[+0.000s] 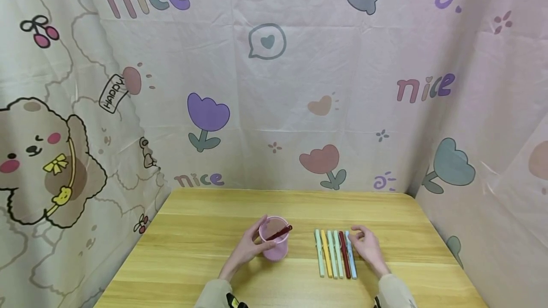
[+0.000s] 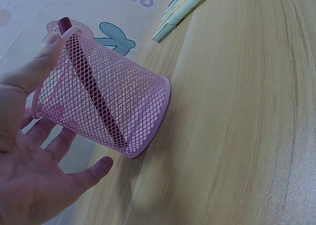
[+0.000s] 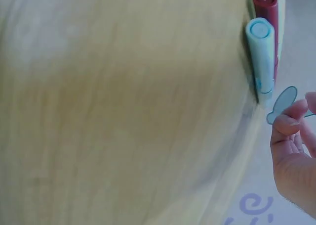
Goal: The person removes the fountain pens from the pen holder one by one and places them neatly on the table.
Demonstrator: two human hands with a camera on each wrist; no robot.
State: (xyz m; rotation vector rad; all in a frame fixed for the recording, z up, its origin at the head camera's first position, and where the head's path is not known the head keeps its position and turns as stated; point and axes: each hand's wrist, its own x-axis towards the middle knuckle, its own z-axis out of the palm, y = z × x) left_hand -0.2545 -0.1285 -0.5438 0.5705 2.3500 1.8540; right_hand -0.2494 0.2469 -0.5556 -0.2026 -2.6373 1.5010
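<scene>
My left hand (image 1: 247, 247) grips a pink mesh pen holder (image 1: 276, 252) near its rim, thumb on one side and fingers around the other. A dark red pen (image 2: 94, 89) leans inside the holder, its end above the rim. On the table a row of pens lies side by side: several light green pens (image 1: 319, 255), a yellow pen (image 1: 327, 253), a dark red pen (image 1: 344, 255) and a light blue pen (image 1: 351, 256) at the right end. My right hand (image 1: 367, 246) hovers beside the blue pen's far end, fingers loosely bent and holding nothing.
A wooden table (image 1: 192, 225) carries everything. Printed cloth (image 1: 274, 84) hangs behind it and on both sides. The pen row lies to the right of the holder, with bare wood between them.
</scene>
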